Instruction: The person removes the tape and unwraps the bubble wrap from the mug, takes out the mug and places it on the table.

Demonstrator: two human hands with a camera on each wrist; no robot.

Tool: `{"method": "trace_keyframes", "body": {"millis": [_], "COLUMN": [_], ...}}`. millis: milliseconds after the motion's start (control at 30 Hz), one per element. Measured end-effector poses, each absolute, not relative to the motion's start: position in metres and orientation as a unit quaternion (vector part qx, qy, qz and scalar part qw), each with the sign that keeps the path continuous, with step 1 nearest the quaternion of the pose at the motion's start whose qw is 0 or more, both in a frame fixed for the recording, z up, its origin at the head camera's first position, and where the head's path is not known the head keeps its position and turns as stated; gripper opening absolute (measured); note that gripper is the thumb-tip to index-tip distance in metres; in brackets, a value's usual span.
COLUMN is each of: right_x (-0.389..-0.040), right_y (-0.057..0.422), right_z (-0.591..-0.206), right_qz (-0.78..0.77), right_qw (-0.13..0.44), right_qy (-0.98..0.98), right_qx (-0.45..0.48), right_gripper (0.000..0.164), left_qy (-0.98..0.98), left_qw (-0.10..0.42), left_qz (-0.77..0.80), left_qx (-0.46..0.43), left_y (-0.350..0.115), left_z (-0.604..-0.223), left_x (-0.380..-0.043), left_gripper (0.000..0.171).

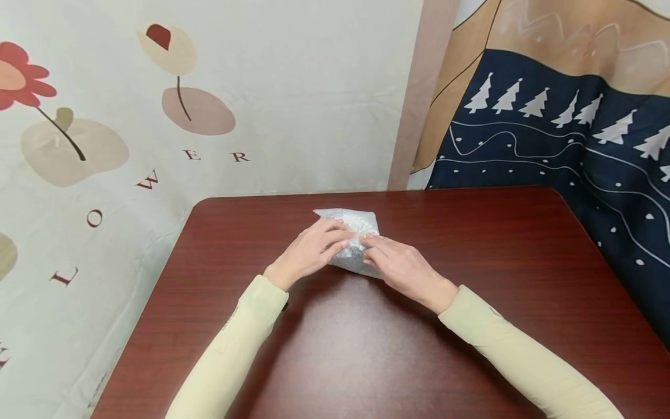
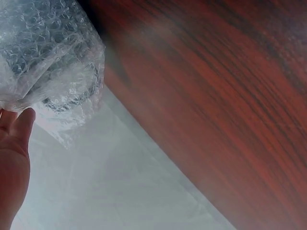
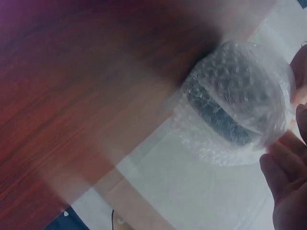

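A bundle of clear bubble wrap (image 1: 361, 220) sits toward the far side of the table, its loose ends spread out left and right. Something dark shows through the layers in both wrist views, but its kind is hidden by the bubble wrap (image 2: 53, 43). My left hand (image 1: 316, 247) lies over the bundle's left part, and its thumb and fingers pinch a gathered fold in the left wrist view. From the right, my right hand (image 1: 405, 267) holds the wrap (image 3: 235, 96) with bent fingers, fingertips close to those of the left.
The dark red wood-grain table (image 1: 366, 349) has its far edge just behind the bundle. A pale printed cloth (image 1: 314, 93) hangs behind it, and a navy cloth with white trees (image 1: 523, 139) hangs at the right.
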State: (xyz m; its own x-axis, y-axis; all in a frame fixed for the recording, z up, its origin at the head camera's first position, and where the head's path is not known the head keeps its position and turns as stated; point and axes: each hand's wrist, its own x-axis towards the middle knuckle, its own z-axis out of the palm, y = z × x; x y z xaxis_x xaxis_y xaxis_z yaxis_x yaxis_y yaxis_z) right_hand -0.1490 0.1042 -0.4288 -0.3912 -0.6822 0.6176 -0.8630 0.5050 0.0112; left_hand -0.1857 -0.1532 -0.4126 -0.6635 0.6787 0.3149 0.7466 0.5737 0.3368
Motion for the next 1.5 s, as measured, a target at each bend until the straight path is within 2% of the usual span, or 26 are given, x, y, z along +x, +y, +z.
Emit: {"method": "trace_keyframes", "body": {"millis": [300,400,567,1000,1500], "right_x": [-0.153,-0.153,-0.154,-0.156,-0.155], "right_y": [0.105,0.104,0.104,0.103,0.1], "right_z": [-0.423,-0.42,-0.417,-0.415,-0.412], "right_qz": [0.218,0.229,0.231,0.241,0.244], "right_qw": [0.246,0.237,0.238,0.242,0.247], "right_qy": [-0.821,-0.827,-0.832,-0.825,-0.832], "right_qx": [0.466,0.455,0.445,0.45,0.432], "right_gripper": [0.031,0.027,0.024,0.031,0.025], "left_qy": [-0.881,-0.88,-0.875,-0.87,-0.881], "left_qw": [0.076,0.08,0.088,0.102,0.084], "left_qz": [-0.222,-0.22,-0.22,-0.216,-0.225], "left_qx": [-0.41,-0.414,-0.423,-0.431,-0.407], "left_y": [-0.155,-0.155,-0.156,-0.158,-0.157], "left_z": [-0.415,-0.416,-0.417,-0.419,-0.419], "left_x": [-0.184,-0.184,-0.184,-0.182,-0.179], "left_gripper": [0.027,0.027,0.026,0.026,0.026]}}
